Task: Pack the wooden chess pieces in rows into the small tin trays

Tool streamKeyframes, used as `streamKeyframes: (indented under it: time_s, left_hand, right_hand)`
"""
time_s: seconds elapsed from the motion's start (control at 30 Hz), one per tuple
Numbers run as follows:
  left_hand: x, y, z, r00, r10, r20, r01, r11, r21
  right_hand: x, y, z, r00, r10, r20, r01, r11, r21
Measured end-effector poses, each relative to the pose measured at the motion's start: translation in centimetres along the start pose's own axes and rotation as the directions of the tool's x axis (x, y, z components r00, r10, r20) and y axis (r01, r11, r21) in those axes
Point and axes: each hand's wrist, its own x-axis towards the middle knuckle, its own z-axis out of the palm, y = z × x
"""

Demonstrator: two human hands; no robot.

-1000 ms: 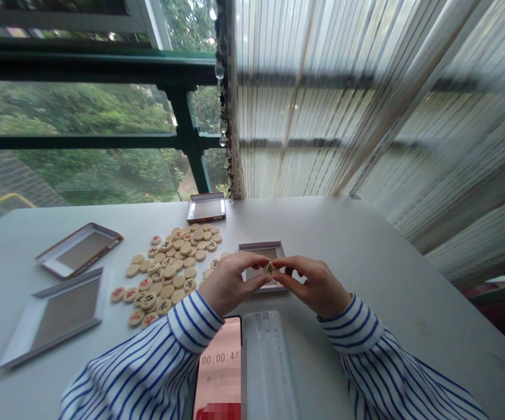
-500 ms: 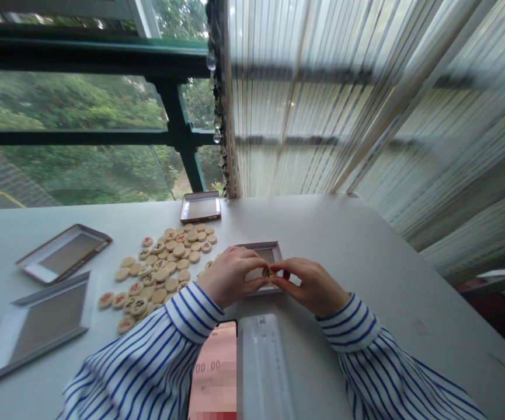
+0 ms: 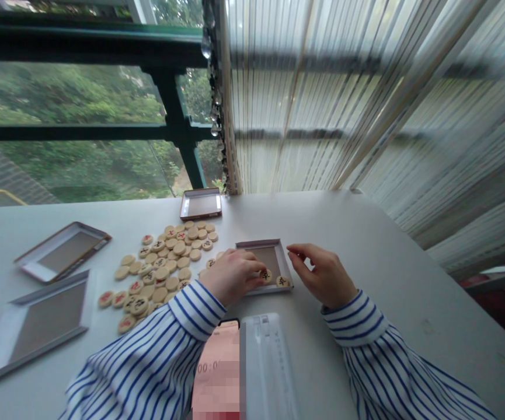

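My left hand [image 3: 233, 274] reaches into a small shallow box [image 3: 284, 252] on the white table, its fingertips pinched on a round wooden chess piece [image 3: 265, 275] with a black character. A second black-marked piece [image 3: 282, 282] lies in the box's near right corner. My right hand [image 3: 324, 274] hovers just right of the box with curled, slightly parted fingers and nothing in it. A spread of several wooden chess pieces [image 3: 167, 262], some marked red and some black, lies left of the box.
Three more shallow trays sit on the table: one at the back [image 3: 201, 204], one at the left [image 3: 62, 251], a larger one at the near left [image 3: 35, 324]. A phone [image 3: 217, 373] and a white case [image 3: 267, 367] lie below my hands. A striped blind [image 3: 366, 99] hangs behind.
Both hands held one piece together above the box. Now my left hand has lowered it into the box and my right hand has let go and drawn back to the right.
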Motion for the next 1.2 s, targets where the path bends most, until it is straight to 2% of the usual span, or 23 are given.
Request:
streamKeyframes:
  time_s: [0.17,0.3,0.53,1.2]
  left_hand:
    - [0.0,-0.1,0.2,1.000,-0.015,0.018,0.014,0.998,0.053]
    - [0.1,0.0,0.3,1.000,-0.017,0.021,0.016,0.997,0.078]
    - [0.8,0.5,0.0,0.994,-0.013,0.112,0.004,0.996,0.088]
    - [1.2,0.8,-0.2,0.982,-0.046,0.181,0.033,0.997,0.074]
  right_hand:
    - [0.0,0.3,0.2,0.998,0.054,0.020,-0.053,0.997,-0.059]
    - [0.0,0.7,0.3,0.986,0.130,0.102,-0.118,0.986,-0.116]
    - [-0.1,0.7,0.5,0.944,0.232,0.236,-0.192,0.964,-0.181]
    - [-0.1,0.5,0.9,0.923,0.249,0.292,-0.193,0.959,-0.207]
